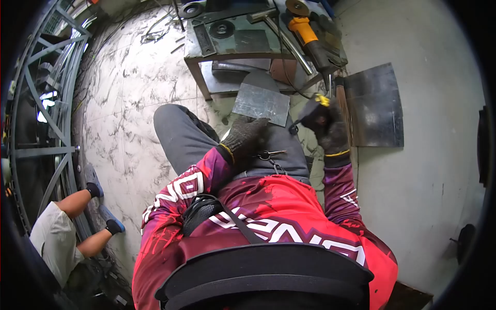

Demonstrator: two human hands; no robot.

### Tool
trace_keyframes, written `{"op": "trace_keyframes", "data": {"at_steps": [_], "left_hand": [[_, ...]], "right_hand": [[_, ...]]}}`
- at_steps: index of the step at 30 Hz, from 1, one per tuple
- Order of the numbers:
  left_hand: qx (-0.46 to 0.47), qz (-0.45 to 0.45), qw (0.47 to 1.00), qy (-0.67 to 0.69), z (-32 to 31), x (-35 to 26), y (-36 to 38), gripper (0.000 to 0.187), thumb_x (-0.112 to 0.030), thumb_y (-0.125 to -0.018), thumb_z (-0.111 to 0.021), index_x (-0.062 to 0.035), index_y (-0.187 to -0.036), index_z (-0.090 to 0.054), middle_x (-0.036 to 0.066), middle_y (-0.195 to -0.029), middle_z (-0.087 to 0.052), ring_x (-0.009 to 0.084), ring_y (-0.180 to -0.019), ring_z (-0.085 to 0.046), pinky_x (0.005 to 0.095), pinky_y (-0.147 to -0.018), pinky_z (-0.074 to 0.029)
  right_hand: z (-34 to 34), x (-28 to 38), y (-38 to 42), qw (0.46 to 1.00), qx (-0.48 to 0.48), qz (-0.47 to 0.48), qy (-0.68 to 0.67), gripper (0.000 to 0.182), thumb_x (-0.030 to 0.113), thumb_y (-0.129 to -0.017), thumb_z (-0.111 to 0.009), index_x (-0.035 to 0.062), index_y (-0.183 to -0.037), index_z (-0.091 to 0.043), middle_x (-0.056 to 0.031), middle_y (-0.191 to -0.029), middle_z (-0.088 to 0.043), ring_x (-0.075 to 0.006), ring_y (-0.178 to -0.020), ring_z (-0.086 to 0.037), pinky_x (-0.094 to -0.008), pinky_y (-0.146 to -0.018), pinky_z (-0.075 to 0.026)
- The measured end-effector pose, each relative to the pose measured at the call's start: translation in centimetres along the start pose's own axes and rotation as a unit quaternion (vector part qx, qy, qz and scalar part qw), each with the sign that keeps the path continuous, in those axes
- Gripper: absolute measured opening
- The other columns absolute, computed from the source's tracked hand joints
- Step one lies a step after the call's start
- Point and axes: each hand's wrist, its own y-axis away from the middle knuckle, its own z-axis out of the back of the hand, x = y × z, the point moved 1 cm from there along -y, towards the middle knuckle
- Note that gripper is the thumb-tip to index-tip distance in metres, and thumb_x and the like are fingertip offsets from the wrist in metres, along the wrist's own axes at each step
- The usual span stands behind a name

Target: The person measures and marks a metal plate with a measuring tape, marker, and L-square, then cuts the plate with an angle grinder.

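Observation:
My left hand (243, 137), in a dark knit glove, is closed at the near edge of a small grey metal plate (262, 103). The plate lies tilted over my lap, and the fingers under it are hidden. On the right, my gloved right hand (332, 130) is closed around a black and yellow object (316, 111) whose kind I cannot make out; motion blurs it. A ring of keys (271, 154) hangs at my waist between the hands.
Ahead stands a metal worktable (232, 51) with an orange angle grinder (310, 39), a hammer (284, 39) and a dark disc (221, 29). A larger metal sheet (374, 106) leans on the right. Another person's legs (77, 206) show at left beside a metal frame (44, 153).

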Motion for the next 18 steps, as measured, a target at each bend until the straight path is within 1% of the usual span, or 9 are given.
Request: {"op": "trace_keyframes", "data": {"at_steps": [1, 2, 6, 8, 10, 11, 13, 14, 18], "left_hand": [[0.044, -0.011, 0.998, 0.038, 0.0, 0.2, -0.4, 0.020, -0.029, -0.096, -0.067, -0.0088, -0.098, -0.067, 0.002, -0.079, -0.064, 0.0119, -0.063, -0.059, 0.0294, -0.054, -0.047], [0.087, -0.022, 0.993, 0.077, 0.0, 0.0, -0.7, 0.019, -0.024, -0.097, -0.066, -0.0051, -0.096, -0.066, 0.002, -0.075, -0.062, 0.0129, -0.060, -0.062, 0.0275, -0.052, -0.049], [0.117, -0.001, 0.990, -0.076, 2.6, -1.6, 1.9, 0.024, -0.028, -0.097, -0.065, -0.0049, -0.096, -0.069, 0.001, -0.077, -0.065, 0.0070, -0.063, -0.059, 0.0237, -0.055, -0.048], [0.090, -0.061, 0.994, -0.015, 4.3, -0.8, 1.9, 0.025, -0.029, -0.097, -0.064, -0.0049, -0.099, -0.069, 0.002, -0.080, -0.067, 0.0082, -0.065, -0.061, 0.0238, -0.058, -0.050], [0.116, -0.184, 0.971, -0.097, 7.0, -1.0, -0.2, 0.035, -0.036, -0.099, -0.064, -0.0066, -0.118, -0.066, 0.005, -0.097, -0.070, 0.0144, -0.078, -0.068, 0.0274, -0.068, -0.057], [0.145, -0.129, 0.981, 0.016, 8.3, 0.0, -0.7, 0.042, -0.039, -0.100, -0.063, -0.0062, -0.126, -0.062, 0.007, -0.107, -0.070, 0.0196, -0.089, -0.069, 0.0314, -0.074, -0.059], [0.183, -0.175, 0.964, 0.084, 6.8, -3.9, 2.3, 0.056, -0.054, -0.097, -0.062, -0.0028, -0.119, -0.063, 0.010, -0.102, -0.069, 0.0193, -0.085, -0.071, 0.0309, -0.079, -0.058], [0.189, -0.141, 0.970, 0.059, 6.4, -5.7, 2.5, 0.036, -0.034, -0.101, -0.061, -0.0031, -0.118, -0.067, 0.005, -0.105, -0.069, 0.0145, -0.089, -0.067, 0.0297, -0.073, -0.058], [0.095, -0.118, 0.977, -0.149, 4.2, -7.3, 1.6, 0.036, -0.030, -0.100, -0.062, -0.0007, -0.119, -0.067, 0.004, -0.097, -0.067, 0.0119, -0.081, -0.063, 0.0316, -0.070, -0.054]], "right_hand": [[-11.9, -0.2, 0.1, 0.993, 0.050, 0.046, 0.097, 0.036, 0.024, -0.103, -0.058, 0.0050, -0.133, -0.053, -0.0157, -0.118, -0.068, -0.0264, -0.103, -0.070, -0.0410, -0.094, -0.058], [-13.1, -1.3, -0.2, 0.982, -0.053, 0.099, 0.154, 0.023, 0.021, -0.101, -0.060, 0.0042, -0.116, -0.058, -0.0119, -0.103, -0.069, -0.0231, -0.093, -0.072, -0.0373, -0.084, -0.061], [-15.1, -2.7, 0.9, 0.932, -0.003, 0.100, 0.348, 0.022, 0.022, -0.096, -0.067, 0.0049, -0.106, -0.057, -0.0074, -0.099, -0.066, -0.0129, -0.088, -0.067, -0.0303, -0.074, -0.059], [-16.3, -1.9, 2.2, 0.838, -0.019, 0.104, 0.536, 0.027, 0.022, -0.092, -0.071, 0.0038, -0.106, -0.056, -0.0068, -0.099, -0.065, -0.0101, -0.084, -0.064, -0.0267, -0.068, -0.057], [-17.7, -2.2, 3.3, 0.855, -0.028, 0.106, 0.507, 0.028, 0.020, -0.091, -0.072, 0.0031, -0.106, -0.056, -0.0073, -0.099, -0.065, -0.0105, -0.082, -0.064, -0.0265, -0.066, -0.057], [-18.1, -2.4, 4.0, 0.871, -0.044, 0.106, 0.477, 0.030, 0.019, -0.089, -0.074, 0.0025, -0.106, -0.055, -0.0079, -0.098, -0.065, -0.0110, -0.080, -0.064, -0.0262, -0.064, -0.056], [-18.3, -2.5, 4.6, 0.887, -0.052, 0.080, 0.452, 0.031, 0.014, -0.088, -0.076, 0.0022, -0.107, -0.055, -0.0093, -0.099, -0.065, -0.0114, -0.080, -0.065, -0.0263, -0.064, -0.057], [-18.3, -2.4, 4.7, 0.883, -0.055, 0.078, 0.460, 0.032, 0.014, -0.087, -0.076, 0.0024, -0.107, -0.054, -0.0094, -0.098, -0.065, -0.0116, -0.079, -0.066, -0.0263, -0.064, -0.057], [-17.5, -2.2, 3.8, 0.867, -0.041, 0.093, 0.487, 0.038, 0.015, -0.085, -0.081, 0.0029, -0.109, -0.054, -0.0100, -0.103, -0.064, -0.0119, -0.081, -0.066, -0.0256, -0.060, -0.056]]}}
